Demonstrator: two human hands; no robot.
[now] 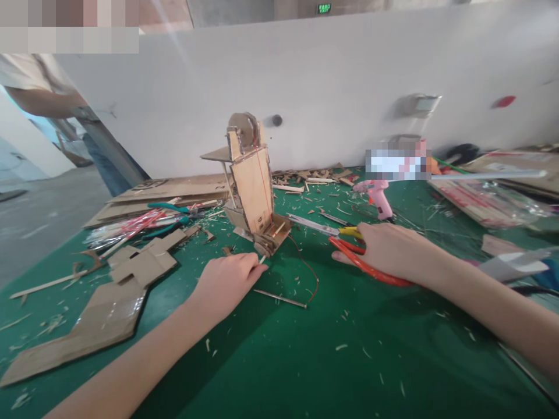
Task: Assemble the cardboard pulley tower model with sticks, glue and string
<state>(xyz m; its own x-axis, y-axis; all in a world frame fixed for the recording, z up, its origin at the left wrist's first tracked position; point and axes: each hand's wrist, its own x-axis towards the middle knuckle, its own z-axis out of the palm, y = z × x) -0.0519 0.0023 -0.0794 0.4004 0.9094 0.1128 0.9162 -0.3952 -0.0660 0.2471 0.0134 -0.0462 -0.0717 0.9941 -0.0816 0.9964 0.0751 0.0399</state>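
A tower-like model of wood and cardboard (255, 186) stands upright on the table, with a cardboard wheel (248, 129) on top. My left hand (229, 285) is closed at its base, thumb and fingers pinching the end of a thin wooden stick (262, 259) beside a small cardboard roller. My right hand (388, 250) grips scissors (314, 225) with orange and yellow handles, blades pointing left towards the base, apart from it. Red string (315, 273) runs from the base to a thin metal rod (280, 298) lying on the table.
Cardboard pieces (111, 302) and teal-handled pliers (170, 228) lie left on the green table (305, 361). A pink glue gun (379, 198) is behind my right hand. Wood scraps (314, 177) line the white wall (327, 87). A person's arm (43, 102) shows far left.
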